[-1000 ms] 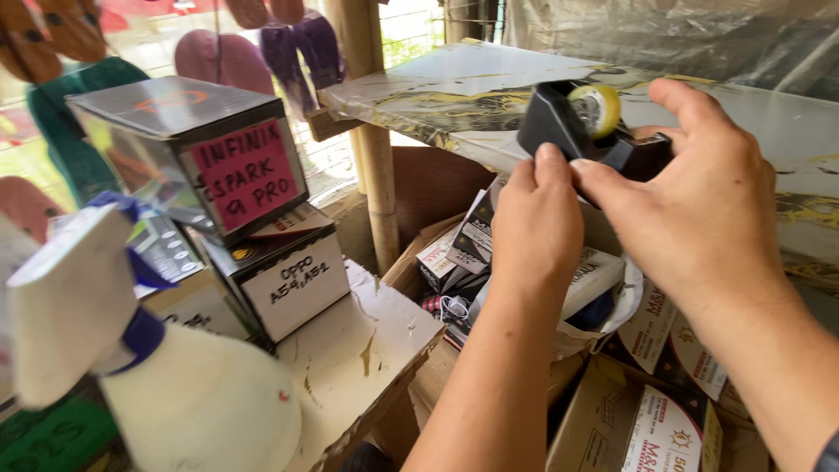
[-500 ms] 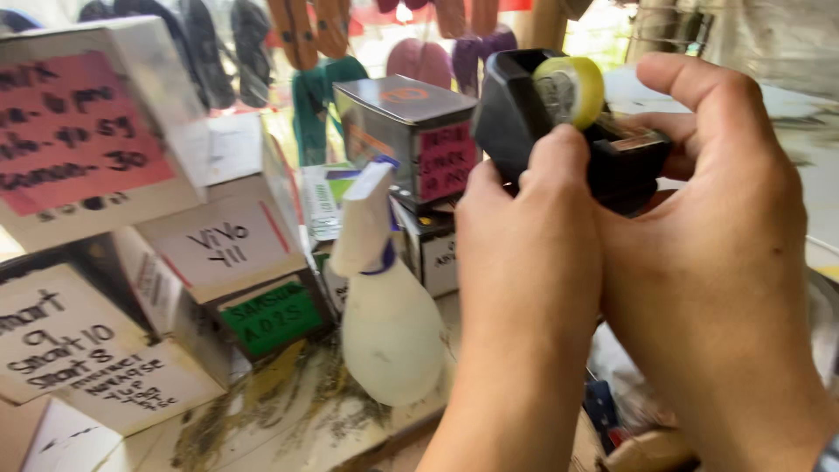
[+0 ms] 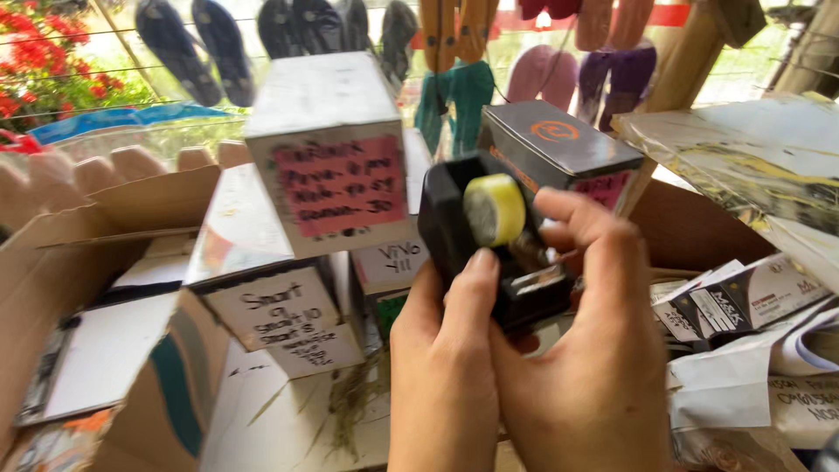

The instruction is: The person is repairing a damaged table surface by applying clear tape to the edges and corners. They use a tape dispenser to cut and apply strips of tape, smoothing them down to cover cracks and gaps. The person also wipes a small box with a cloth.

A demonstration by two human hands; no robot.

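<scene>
A black tape dispenser [image 3: 489, 253] with a small yellow roll [image 3: 494, 210] on its hub is held up in front of me by both hands. My left hand [image 3: 441, 367] grips its lower left side, thumb lying up along the body. My right hand [image 3: 594, 350] wraps the right side, its index finger curled over the top near the roll. The dispenser's underside is hidden by my palms.
Stacked white boxes with pink and white handwritten labels [image 3: 336, 170] stand to the left. A dark metal tin [image 3: 559, 144] sits behind the dispenser. An open cardboard box [image 3: 105, 288] is at far left, packets and papers [image 3: 743, 306] at right, sandals [image 3: 288, 26] hang above.
The view has swung left and the dispenser has come down and closer to centre. The spray bottle seen earlier is out of view. Both hands keep their hold.
</scene>
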